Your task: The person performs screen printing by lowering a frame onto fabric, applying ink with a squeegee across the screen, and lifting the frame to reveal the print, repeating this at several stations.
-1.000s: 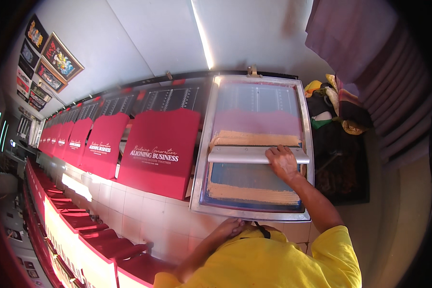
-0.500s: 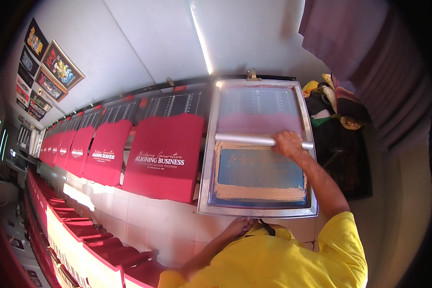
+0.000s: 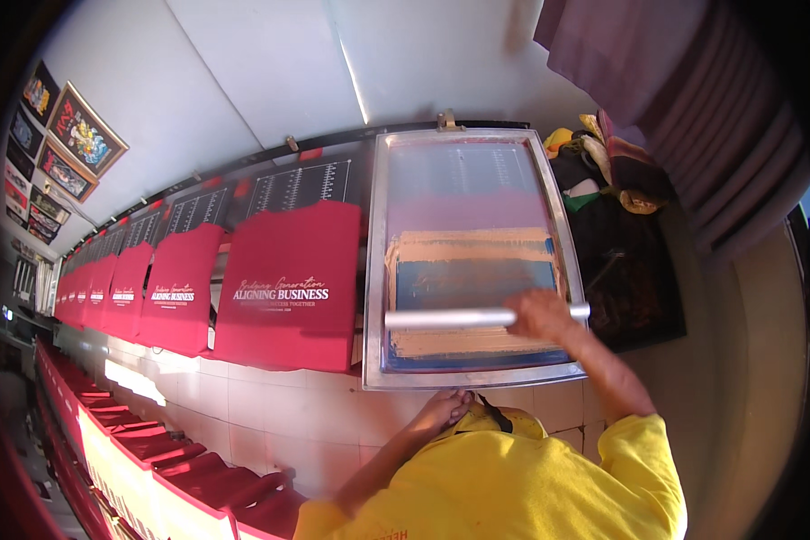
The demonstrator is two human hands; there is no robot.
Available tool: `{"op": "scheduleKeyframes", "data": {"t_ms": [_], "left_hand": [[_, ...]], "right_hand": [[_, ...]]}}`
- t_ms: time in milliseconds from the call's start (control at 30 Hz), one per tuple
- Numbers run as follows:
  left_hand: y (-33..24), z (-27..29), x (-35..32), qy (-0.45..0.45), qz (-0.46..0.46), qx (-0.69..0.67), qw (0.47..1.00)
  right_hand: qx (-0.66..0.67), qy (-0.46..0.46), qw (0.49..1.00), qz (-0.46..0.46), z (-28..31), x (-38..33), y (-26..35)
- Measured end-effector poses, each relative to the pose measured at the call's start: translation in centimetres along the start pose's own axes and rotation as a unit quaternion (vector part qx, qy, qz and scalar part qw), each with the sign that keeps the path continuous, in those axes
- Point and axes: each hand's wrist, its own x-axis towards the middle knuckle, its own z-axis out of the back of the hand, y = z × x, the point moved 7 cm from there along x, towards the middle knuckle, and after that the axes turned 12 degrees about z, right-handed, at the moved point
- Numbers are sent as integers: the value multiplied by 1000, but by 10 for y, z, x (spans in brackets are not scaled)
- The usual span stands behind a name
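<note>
My right hand (image 3: 542, 315) is closed around the silver handle of a squeegee (image 3: 450, 318), which lies crosswise over the lower part of a screen printing frame (image 3: 376, 270); the hand is slightly blurred. Peach-coloured ink (image 3: 463, 343) lies in bands on the blue mesh (image 3: 468, 279), above and below the squeegee. Through the pale upper mesh shows a red cloth under the frame. My left hand (image 3: 445, 408) rests in front of my waist, just below the frame's near edge. Its fingers are curled together, and what they hold, if anything, is hidden.
To the left runs a row of printed red shirts (image 3: 288, 288) on dark boards with rulers. More red shirts (image 3: 216, 472) hang at lower left. Cloths (image 3: 607, 171) and a dark panel (image 3: 634, 288) stand at right, below a curtain (image 3: 675, 99).
My right hand has pulled the squeegee from mid-frame toward me, uncovering a peach ink band at mid-frame. My left hand remains by the near edge. The whole view has shifted slightly.
</note>
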Motion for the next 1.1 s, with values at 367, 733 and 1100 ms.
{"op": "scheduleKeyframes", "data": {"t_ms": [367, 733, 1100], "left_hand": [[-117, -43, -135, -329, -406, 548, 654], [-147, 19, -87, -381, -264, 702, 541], [-163, 13, -102, -399, -324, 687, 514]], "right_hand": [[-85, -105, 991, 20, -10, -41, 53], [-177, -126, 976, -30, -8, -97, 15], [-130, -173, 976, -23, 11, -103, 22]]}}
